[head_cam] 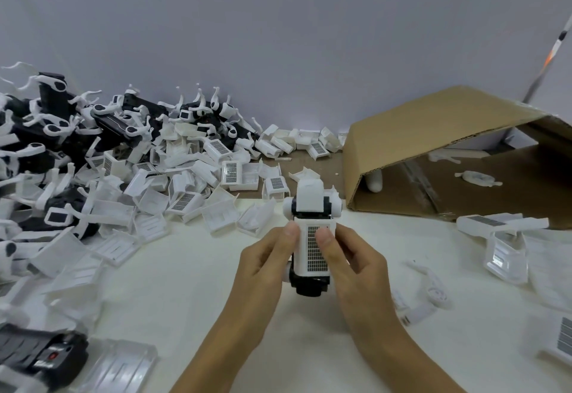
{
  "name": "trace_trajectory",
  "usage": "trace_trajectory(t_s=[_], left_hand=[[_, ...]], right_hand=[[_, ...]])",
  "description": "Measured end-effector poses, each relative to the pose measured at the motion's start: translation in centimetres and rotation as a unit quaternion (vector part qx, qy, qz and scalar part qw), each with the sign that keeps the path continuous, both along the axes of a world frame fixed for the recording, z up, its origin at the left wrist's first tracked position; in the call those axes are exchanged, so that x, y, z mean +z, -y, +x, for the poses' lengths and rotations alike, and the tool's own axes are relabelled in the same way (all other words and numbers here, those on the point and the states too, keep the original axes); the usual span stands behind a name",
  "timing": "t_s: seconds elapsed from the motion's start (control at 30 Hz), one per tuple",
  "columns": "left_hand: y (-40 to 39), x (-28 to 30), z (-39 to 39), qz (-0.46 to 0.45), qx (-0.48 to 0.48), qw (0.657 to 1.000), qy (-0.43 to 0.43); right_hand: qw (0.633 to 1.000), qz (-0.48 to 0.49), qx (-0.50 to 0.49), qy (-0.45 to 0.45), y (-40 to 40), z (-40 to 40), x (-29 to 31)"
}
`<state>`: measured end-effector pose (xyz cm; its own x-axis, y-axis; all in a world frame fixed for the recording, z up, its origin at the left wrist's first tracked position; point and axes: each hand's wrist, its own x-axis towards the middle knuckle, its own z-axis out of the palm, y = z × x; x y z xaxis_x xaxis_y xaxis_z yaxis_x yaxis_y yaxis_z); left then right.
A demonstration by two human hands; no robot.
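- Head view: both hands meet over the table (pixel 192 272). The left hand (pixel 266 259) and right hand (pixel 353 259) hold a small black unit (pixel 309 286) between them, lifted just off the surface.
- The fingers of each hand curl round the unit's sides and underside. Both thumbs lie on top, pressing on the white cover (pixel 301 256) fitted over the unit's face.
- The step in hand looks like seating that cover. To do it well, keep the thumbs near the cover's far edge, press evenly on both sides, and brace from below with the curled fingers so the unit does not tip.
- Check that the cover sits flush all round. Whether its near edge has clipped home is hard to tell, since the palms hide it.
- Beyond the left fingertips lies a pile of loose covers (pixel 185 176), and past it a heap of finished units (pixel 62 126). Beyond the right fingertips a cardboard box (pixel 433 132) lies on its side.
- Writing: the cover carries a grid sticker (pixel 315 261) of small dark squares, directly under the right thumb. No brand or readable word shows on it or anywhere else.
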<state>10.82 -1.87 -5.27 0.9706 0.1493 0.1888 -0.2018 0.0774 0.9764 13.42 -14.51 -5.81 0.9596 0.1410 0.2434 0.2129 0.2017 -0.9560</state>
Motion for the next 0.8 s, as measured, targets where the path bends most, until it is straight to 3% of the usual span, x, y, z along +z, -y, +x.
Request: trace_trajectory(t_s=[0.23, 0.43, 0.6, 0.8], left_hand=[[0.4, 0.1, -0.3, -0.004, 0.007, 1.000, 0.016], [0.3, 0.2, -0.5, 0.027, 0.077, 0.995, 0.050], [0.5, 0.4, -0.6, 0.039, 0.099, 0.993, 0.054], [0.4, 1.0, -1.0, 0.051, 0.114, 0.990, 0.062]], right_hand=[[0.990, 0.037, -0.134, 0.005, 0.4, 0.7, -0.2], [0.999, 0.033, -0.030, 0.022, 0.1, 0.1, 0.2], [0.997, 0.065, -0.019, 0.025, 0.3, 0.2, 0.3], [1.000, 0.003, -0.013, 0.027, 0.2, 0.1, -0.5]])
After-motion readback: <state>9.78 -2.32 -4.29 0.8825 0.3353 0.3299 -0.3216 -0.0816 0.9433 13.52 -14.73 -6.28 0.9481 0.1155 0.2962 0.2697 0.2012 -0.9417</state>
